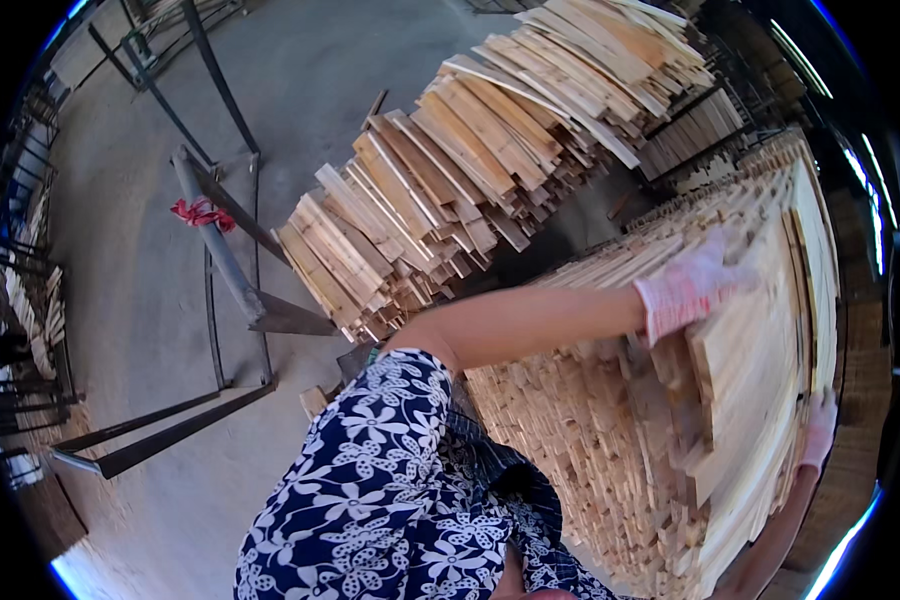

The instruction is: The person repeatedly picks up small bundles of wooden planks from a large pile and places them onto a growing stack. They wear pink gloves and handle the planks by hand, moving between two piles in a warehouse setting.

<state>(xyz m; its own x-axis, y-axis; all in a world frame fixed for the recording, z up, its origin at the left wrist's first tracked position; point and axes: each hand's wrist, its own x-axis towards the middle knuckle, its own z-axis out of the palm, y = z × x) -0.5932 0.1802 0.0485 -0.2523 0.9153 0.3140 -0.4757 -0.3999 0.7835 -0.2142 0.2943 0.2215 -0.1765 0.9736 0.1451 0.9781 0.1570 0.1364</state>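
A tall stack of pale wooden planks (590,440) fills the right side, its cut ends facing me. On top lies a bundle of long planks (760,370), slightly blurred. My left hand (688,287), in a pink-white knit glove, reaches across from a blue floral sleeve (370,480) and presses on the bundle's upper side, fingers curled over its edge. My right hand (818,432), also gloved, comes up from the lower right and holds the bundle's far side. Its fingers are mostly hidden behind the wood.
A second slanted pile of planks (490,150) rests on a rack beyond a dark gap. On the left, a metal trestle frame (220,260) with a red rag (202,212) tied on stands on the concrete floor (140,300). More wood pieces line the far left edge (40,310).
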